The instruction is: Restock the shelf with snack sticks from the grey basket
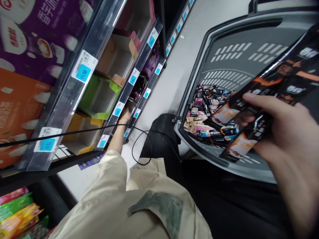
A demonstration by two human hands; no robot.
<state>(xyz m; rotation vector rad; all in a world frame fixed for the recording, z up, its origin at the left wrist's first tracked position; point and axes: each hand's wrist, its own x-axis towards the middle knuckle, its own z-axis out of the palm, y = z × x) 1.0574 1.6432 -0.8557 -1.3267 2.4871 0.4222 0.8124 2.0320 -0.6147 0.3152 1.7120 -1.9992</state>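
Note:
My right hand (pixel 286 129) is closed round several long, glossy black drink sachets (pixel 224 114) printed with a pale cup and orange swirls. It holds them tilted over a grey shopping basket (pixel 224 39). Many small stick sachets (pixel 205 106) in black, pink, blue and tan lie loose in the bottom of the basket. On the other side, my left hand (pixel 125 116) reaches into a low shelf, close to a dark open box (pixel 132 103). Its fingers are hidden by the shelf and box, so its grip does not show.
Price tags line the shelf edge (pixel 133 78). Open cartons in green (pixel 99 94) and yellow (pixel 86 141) stand above the low shelf, near purple and orange boxes. A thin black cable (pixel 82 131) crosses in front of my left forearm. Bright bags (pixel 20 212) sit at lower left.

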